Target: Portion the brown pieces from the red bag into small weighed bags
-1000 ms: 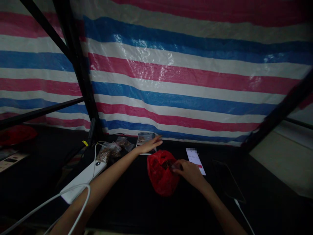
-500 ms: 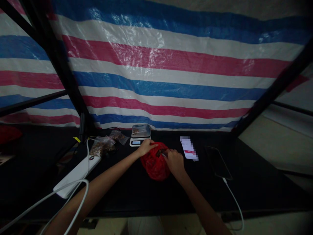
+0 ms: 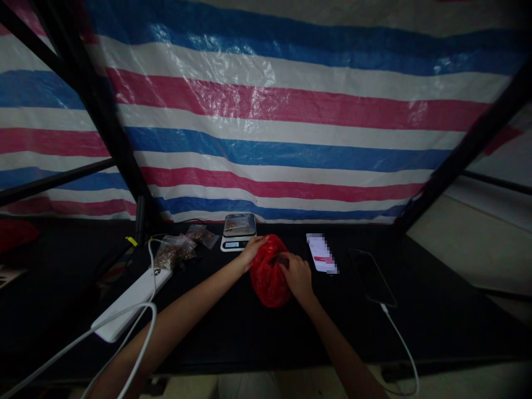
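**Item under inspection:** one red plastic bag, standing on the black tabletop between the two hands. Its long axis runs front to back, pointing away from the person, with a slight lean at the top. The bag's upper part is bunched, and a dark opening shows near the top (contents too dim to identify).

**Hands:** two, both the person's own. The left hand grasps the far left side of the bag, fingers closed against the plastic. The right hand is clenched on the near right side, at the opening, with its fingertips drawn together at the bag's edge. The bag is thus held from both sides, the left hand further forward.

**Counted nearby:** one digital kitchen scale, just beyond the left hand; two clear zip bags of brown material, left of the scale, touching or nearly so; one white power strip, left of the left forearm; one paper slip, partly blurred, right of the right hand; one smartphone, face dark, further right; one white charging cable running from its lower end. A striped tarpaulin in red, white and blue hangs behind the tabletop.
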`<state>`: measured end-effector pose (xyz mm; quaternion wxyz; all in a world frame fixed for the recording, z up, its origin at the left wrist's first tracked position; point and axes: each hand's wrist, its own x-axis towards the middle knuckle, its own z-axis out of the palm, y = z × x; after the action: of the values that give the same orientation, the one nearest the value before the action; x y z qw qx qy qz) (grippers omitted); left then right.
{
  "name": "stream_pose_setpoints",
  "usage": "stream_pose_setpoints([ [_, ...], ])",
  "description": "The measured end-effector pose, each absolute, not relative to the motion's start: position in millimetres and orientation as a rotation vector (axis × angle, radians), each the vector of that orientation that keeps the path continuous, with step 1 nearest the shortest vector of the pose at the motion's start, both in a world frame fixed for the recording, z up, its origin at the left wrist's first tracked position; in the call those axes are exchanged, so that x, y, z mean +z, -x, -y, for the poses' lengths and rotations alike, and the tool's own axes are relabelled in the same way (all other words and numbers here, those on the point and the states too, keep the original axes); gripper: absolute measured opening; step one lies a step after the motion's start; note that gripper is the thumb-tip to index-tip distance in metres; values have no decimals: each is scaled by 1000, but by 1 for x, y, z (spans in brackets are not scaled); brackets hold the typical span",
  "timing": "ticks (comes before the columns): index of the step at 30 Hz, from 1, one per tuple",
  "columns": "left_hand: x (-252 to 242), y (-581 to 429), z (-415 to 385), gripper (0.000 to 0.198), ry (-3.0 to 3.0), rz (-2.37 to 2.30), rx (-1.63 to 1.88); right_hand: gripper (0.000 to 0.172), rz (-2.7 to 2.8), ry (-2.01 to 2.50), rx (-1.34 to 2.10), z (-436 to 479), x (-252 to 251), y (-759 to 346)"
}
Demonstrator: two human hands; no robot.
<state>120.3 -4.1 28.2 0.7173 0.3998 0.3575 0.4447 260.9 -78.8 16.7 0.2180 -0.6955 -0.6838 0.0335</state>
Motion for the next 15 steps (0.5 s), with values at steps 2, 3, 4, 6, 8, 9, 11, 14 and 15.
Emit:
stream_pose_setpoints([
  [2,28,-119,3,22,-761,-757,1004,25,1839,1829,267,74,11,-266],
  [3,27,-118,2,21,-718,-747,1010,26,1803,1772,370,71,8,-269],
  [4,25,-117,1,19,-689,-739,1008,27,1763,1714,470,68,6,-271],
  [6,22,-115,-2,19,-678,-734,979,27,1672,1607,614,63,3,-274],
  [8,19,-113,-3,23,-783,-781,937,27,1594,1504,686,61,4,-276],
  [9,19,-111,-4,25,-894,-835,922,27,1565,1451,714,60,5,-277],
  [11,19,-103,-4,28,-1138,-963,915,29,1533,1338,770,60,9,-279],
  [14,28,-83,-8,29,-1370,-1115,957,33,1541,1227,802,61,18,-287],
  [15,32,-75,-11,29,-1473,-1181,1008,34,1547,1222,790,60,22,-290],
])
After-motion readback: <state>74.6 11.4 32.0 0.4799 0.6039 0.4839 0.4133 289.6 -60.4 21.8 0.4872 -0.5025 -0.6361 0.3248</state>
